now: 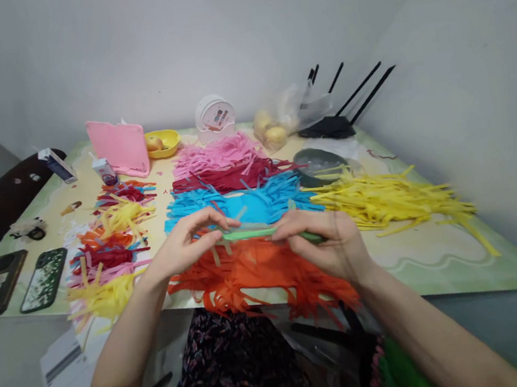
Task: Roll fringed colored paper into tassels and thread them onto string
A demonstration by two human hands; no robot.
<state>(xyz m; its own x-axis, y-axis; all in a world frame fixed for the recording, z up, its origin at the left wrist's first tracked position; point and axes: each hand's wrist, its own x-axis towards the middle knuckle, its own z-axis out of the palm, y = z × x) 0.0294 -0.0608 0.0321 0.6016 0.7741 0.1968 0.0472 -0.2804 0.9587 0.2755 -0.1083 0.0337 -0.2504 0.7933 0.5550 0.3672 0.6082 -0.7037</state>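
1. At the near edge of the table (464, 271) lies orange fringed paper (261, 266).
2. Above it, my left hand (193, 239) and right hand (324, 235) are pinched narrow.
3. Between them stretches the green strip (247, 235), held by both.

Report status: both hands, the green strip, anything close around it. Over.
Left hand and right hand gripping green strip, stretched between them. Orange fringe directly below, blue fringe just beyond. Yellow fringe off to the right.

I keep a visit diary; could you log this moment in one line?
left hand: holding green strip | right hand: holding same strip | near side: orange fringe | far side: blue fringe
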